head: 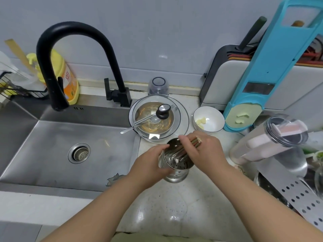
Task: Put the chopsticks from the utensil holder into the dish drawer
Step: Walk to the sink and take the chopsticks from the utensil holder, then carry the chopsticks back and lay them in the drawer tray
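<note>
A perforated steel utensil holder [176, 169] stands on the white counter just right of the sink. My left hand [150, 165] grips its left side. A bundle of several chopsticks [181, 151] leans out of the holder toward the upper right, their square ends showing past my fingers. My right hand [202, 149] is closed around that bundle above the holder's rim. The chopsticks' lower ends are still inside the holder. No drawer is in view.
A steel sink [52, 154] with a black faucet [73, 49] lies to the left. Behind the holder sit a glass-lidded dish [157, 117] and a white bowl [208, 119]. A blue slicer [258, 81], a clear lidded container [272, 142] and a perforated steel tray [300, 194] crowd the right.
</note>
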